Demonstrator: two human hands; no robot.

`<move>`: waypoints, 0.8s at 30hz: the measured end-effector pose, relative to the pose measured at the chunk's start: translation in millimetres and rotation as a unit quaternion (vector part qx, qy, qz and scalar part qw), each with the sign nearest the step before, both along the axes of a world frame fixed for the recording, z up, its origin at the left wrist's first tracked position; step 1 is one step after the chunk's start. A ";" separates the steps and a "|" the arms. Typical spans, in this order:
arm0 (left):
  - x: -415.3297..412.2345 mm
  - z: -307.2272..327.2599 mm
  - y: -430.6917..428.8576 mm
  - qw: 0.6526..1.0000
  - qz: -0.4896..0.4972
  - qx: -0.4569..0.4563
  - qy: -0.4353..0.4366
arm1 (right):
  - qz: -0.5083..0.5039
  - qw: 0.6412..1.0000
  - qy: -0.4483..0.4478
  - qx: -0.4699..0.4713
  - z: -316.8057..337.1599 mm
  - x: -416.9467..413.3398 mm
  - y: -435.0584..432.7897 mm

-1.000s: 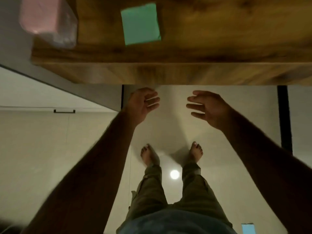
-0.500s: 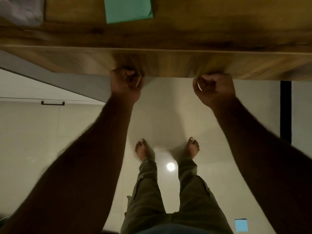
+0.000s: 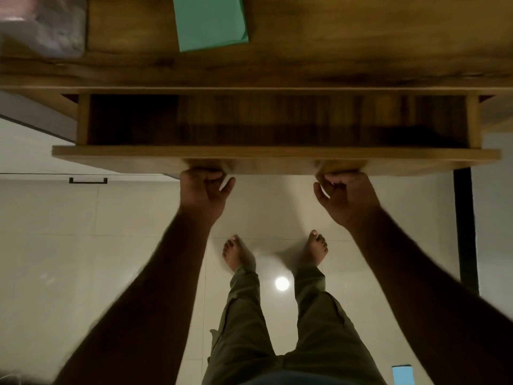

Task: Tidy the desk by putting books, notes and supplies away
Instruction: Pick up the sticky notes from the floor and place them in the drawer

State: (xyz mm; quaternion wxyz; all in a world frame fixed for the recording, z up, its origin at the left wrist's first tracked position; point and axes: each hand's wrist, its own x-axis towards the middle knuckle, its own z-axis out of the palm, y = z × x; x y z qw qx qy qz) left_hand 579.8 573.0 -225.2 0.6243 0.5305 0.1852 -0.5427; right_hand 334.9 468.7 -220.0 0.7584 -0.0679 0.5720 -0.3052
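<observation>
A wide wooden drawer [image 3: 274, 159] stands pulled partway out from under the wooden desk [image 3: 347, 45]. Its inside looks dark and bare. My left hand [image 3: 202, 190] grips the underside of the drawer front left of centre. My right hand [image 3: 347, 194] grips it right of centre. A green notepad [image 3: 211, 20] lies on the desk top near the front edge, above the drawer's left half. A blurred pinkish pack in clear wrap [image 3: 41, 26] sits at the desk's left corner.
My bare feet [image 3: 238, 254] and olive trousers stand on pale floor tiles directly below the drawer. A black desk leg [image 3: 466, 232] runs down at the right. A small blue thing [image 3: 402, 375] lies on the floor at bottom right. A black handle [image 3: 88, 180] shows on the white surface at left.
My hands went from open below the desk edge to closed on the drawer front, then pulled the drawer out toward me.
</observation>
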 end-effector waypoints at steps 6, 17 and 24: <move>-22.3 6.5 63.4 0.999 -0.041 -0.021 0.010 | 0.011 1.000 0.011 0.013 -0.8 -27.9 56.8; -55.1 7.8 169.2 0.996 -0.078 -0.038 0.025 | -0.028 0.999 0.029 0.010 16.6 -59.4 158.7; -70.3 9.1 194.1 0.993 -0.087 -0.072 0.020 | 0.001 1.000 0.006 -0.006 -2.2 -79.5 185.9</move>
